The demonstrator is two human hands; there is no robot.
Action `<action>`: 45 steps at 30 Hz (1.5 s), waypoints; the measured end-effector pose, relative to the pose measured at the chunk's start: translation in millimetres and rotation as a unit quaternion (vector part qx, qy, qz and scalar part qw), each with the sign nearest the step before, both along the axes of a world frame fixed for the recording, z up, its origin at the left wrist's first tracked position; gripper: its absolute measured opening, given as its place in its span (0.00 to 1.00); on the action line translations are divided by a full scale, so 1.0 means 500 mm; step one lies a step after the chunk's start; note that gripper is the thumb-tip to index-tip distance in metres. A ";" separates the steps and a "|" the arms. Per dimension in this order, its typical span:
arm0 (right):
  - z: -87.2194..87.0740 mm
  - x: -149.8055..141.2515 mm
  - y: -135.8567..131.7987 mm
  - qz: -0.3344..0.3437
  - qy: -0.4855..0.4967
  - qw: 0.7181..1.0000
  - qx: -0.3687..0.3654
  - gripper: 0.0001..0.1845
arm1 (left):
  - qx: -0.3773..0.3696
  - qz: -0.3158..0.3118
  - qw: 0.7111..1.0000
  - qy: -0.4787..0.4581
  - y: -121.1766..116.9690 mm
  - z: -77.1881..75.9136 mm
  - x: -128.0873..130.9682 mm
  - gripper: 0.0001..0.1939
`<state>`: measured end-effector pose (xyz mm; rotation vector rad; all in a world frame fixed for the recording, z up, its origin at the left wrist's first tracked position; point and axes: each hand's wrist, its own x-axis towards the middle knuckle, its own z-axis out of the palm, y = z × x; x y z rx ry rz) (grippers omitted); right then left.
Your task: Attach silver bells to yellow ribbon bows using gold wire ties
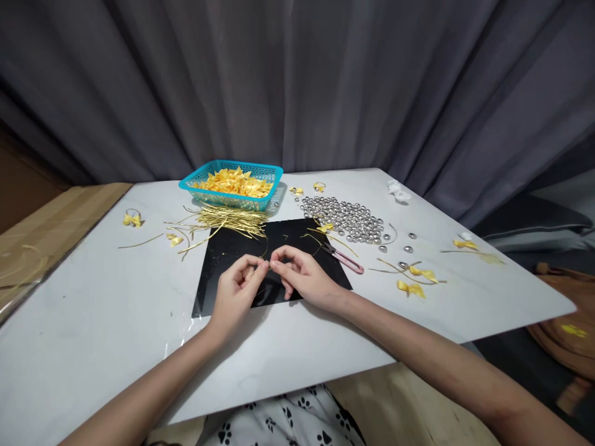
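Fingers of the left hand (pixel 236 288) and right hand (pixel 303 275) nearly touch, pinching a thin wire (pixel 266 248) between them over the black mat (pixel 223 251). Left to right lie a bow (pixel 132 220), gold strands (pixel 227 218), the basket (pixel 218 197) of ribbons (pixel 237 183) just behind them, scissors (pixel 348 261) before silver beads (pixel 341 217), and yellow bows (pixel 410 289).

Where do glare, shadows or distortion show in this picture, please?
Head view: glare streaks the white tabletop by the near-left corner of the black sheet; head view: shadow right of the turquoise basket; head view: tabletop's right corner looks stretched.
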<state>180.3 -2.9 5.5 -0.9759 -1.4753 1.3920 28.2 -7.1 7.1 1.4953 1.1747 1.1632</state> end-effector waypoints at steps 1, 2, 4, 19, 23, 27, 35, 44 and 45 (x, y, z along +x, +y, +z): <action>0.000 0.000 0.000 -0.001 0.001 1.000 0.000 0.10 | -0.005 0.001 1.000 -0.002 0.000 0.001 0.000 0.12; 0.001 0.000 0.000 -0.002 0.002 1.000 0.000 0.10 | -0.010 0.001 1.000 -0.005 0.000 0.001 0.001 0.12; 0.001 -0.001 0.001 -0.004 0.002 1.000 0.000 0.10 | -0.020 0.000 1.000 -0.010 -0.001 0.004 0.002 0.12; 0.004 -0.003 0.001 -0.006 0.013 1.000 -0.007 0.10 | 0.045 0.023 0.998 0.041 0.001 0.000 -0.005 0.09; 0.004 -0.004 0.001 -0.010 0.010 1.000 -0.006 0.10 | 0.031 0.017 0.999 0.038 0.002 0.004 -0.003 0.10; 0.002 -0.002 0.003 -0.015 0.002 1.000 -0.004 0.09 | -0.010 -0.021 1.000 0.021 0.003 0.002 -0.001 0.12; 0.000 0.001 0.005 -0.019 -0.006 1.000 0.013 0.08 | -0.012 -0.077 0.997 0.014 0.006 -0.002 -0.001 0.13; -0.001 0.002 0.011 -0.012 -0.005 1.000 0.003 0.09 | -0.026 -0.095 0.995 0.006 0.002 -0.002 0.001 0.13; -0.001 0.003 0.012 -0.013 -0.005 1.000 0.003 0.09 | -0.028 -0.094 0.995 0.004 0.003 -0.002 0.001 0.13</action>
